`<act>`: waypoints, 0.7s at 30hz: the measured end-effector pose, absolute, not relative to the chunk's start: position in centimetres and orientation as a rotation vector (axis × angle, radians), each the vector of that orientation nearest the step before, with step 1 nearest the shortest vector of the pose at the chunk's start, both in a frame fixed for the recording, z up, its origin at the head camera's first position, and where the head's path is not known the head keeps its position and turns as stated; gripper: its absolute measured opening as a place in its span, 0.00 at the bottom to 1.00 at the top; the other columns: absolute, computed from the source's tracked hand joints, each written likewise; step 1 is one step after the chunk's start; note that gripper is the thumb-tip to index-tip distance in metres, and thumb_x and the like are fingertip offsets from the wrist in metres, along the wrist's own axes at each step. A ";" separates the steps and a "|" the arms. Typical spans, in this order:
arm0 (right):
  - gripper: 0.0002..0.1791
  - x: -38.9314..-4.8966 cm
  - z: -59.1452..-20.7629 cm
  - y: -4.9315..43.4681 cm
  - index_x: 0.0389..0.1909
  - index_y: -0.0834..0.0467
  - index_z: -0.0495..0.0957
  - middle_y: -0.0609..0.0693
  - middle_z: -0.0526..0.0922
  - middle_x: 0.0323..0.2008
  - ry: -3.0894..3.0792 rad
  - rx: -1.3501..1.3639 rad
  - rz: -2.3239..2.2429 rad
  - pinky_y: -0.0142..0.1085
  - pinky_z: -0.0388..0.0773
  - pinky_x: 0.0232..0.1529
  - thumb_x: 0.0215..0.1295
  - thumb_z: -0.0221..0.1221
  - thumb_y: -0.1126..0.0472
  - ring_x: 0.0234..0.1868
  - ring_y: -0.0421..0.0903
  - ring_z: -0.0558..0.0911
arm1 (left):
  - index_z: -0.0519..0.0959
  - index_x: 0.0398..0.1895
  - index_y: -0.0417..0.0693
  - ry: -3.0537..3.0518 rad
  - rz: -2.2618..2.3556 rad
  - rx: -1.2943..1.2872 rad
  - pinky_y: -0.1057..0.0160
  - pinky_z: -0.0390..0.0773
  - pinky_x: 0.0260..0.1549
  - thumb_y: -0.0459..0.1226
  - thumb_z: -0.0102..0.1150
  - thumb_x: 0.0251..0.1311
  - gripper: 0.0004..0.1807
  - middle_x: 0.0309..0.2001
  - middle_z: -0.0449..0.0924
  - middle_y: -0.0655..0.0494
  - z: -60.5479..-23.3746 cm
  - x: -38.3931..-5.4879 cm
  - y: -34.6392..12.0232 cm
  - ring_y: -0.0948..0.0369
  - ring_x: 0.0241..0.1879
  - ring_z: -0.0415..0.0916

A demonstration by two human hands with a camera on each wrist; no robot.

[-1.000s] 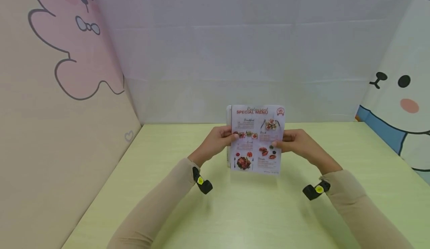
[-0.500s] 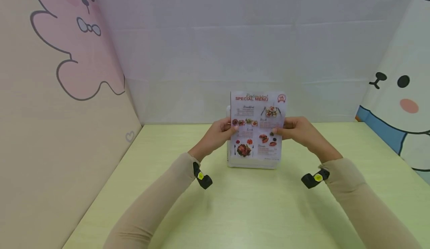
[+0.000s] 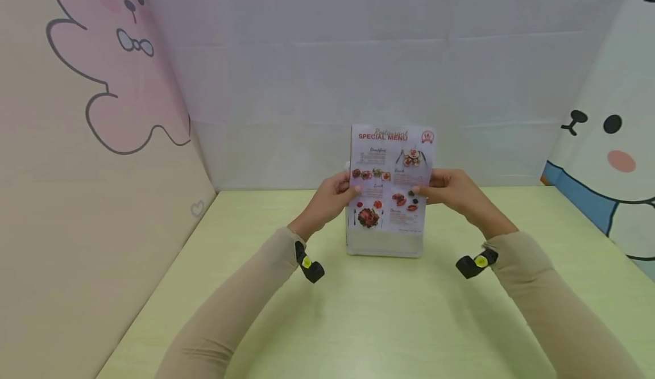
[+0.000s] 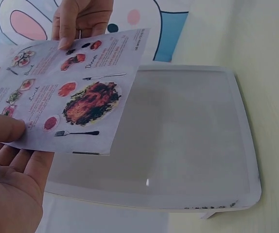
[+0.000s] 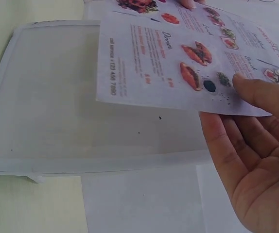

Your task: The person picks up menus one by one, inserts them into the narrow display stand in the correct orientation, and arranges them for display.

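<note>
A printed restaurant menu sheet [image 3: 391,177] is held upright between both hands. My left hand [image 3: 330,200] pinches its left edge, thumb in front and fingers behind. On the opposite edge my right hand [image 3: 452,194] pinches it the same way. Behind the sheet stands a white-framed sign holder [image 3: 385,245], its lower part showing below the menu in the head view. Both wrist views show the sheet's bottom edge apart from the holder's panel [image 4: 193,131]. Much of the holder's upper part is hidden by the menu.
The holder stands on a pale yellow-green table [image 3: 378,316]. A white cloth wall [image 3: 327,83] rises at the table's back edge. Side panels with cartoon animals flank it, a pink one [image 3: 128,95] left and a white one [image 3: 614,151] right.
Both hands have raised the menu sheet, and more of the holder's lower part now shows beneath it. The grip on both edges is kept. The holder stays in place.
</note>
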State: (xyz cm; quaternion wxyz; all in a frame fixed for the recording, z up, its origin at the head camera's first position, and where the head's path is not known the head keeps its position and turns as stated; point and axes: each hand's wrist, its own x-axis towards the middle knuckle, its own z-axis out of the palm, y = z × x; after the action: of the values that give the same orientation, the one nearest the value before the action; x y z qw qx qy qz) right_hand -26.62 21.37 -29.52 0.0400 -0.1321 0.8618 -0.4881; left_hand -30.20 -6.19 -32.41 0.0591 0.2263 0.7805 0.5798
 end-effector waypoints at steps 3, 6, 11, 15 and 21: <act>0.30 -26.9 -29.6 21.4 0.62 0.62 0.71 0.64 0.81 0.53 2.632 -0.417 -1.513 0.54 0.74 0.57 0.64 0.62 0.50 0.46 0.53 0.85 | 0.71 0.60 0.42 2.369 1.786 0.679 0.59 0.81 0.46 0.36 0.50 0.70 0.17 0.52 0.82 0.45 -32.1 -30.5 -6.1 0.56 0.47 0.82; 0.29 -27.2 -30.0 21.3 0.61 0.62 0.72 0.63 0.81 0.52 2.634 -0.424 -1.509 0.53 0.75 0.56 0.64 0.63 0.51 0.45 0.51 0.86 | 0.71 0.61 0.42 2.352 1.819 0.675 0.59 0.81 0.47 0.36 0.50 0.70 0.18 0.53 0.81 0.45 -31.8 -30.7 -6.1 0.55 0.47 0.82; 0.28 -27.4 -30.3 21.3 0.60 0.62 0.73 0.63 0.81 0.53 2.637 -0.419 -1.491 0.51 0.77 0.53 0.63 0.63 0.52 0.44 0.50 0.86 | 0.71 0.60 0.41 2.342 1.847 0.676 0.60 0.81 0.46 0.36 0.50 0.70 0.18 0.52 0.81 0.44 -31.7 -31.0 -6.0 0.55 0.47 0.82; 0.28 -27.4 -29.9 21.3 0.60 0.63 0.73 0.63 0.81 0.53 2.661 -0.387 -1.498 0.53 0.75 0.56 0.64 0.62 0.52 0.44 0.50 0.85 | 0.70 0.60 0.41 2.360 1.829 0.701 0.60 0.81 0.45 0.37 0.49 0.71 0.18 0.52 0.81 0.44 -31.6 -31.3 -5.9 0.57 0.46 0.82; 0.28 -27.6 -29.2 21.2 0.61 0.63 0.73 0.64 0.80 0.54 2.683 -0.365 -1.556 0.54 0.72 0.58 0.65 0.61 0.51 0.43 0.48 0.86 | 0.71 0.60 0.43 2.364 1.756 0.694 0.56 0.79 0.50 0.35 0.53 0.68 0.18 0.53 0.81 0.44 -31.1 -31.5 -6.1 0.55 0.48 0.82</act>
State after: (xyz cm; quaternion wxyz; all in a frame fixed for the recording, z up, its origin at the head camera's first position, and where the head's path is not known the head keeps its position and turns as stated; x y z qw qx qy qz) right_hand -27.56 21.23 -29.21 0.0094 -0.1169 0.8591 -0.4981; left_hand -31.51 -6.12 -31.11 0.0580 0.2289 0.7802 0.5793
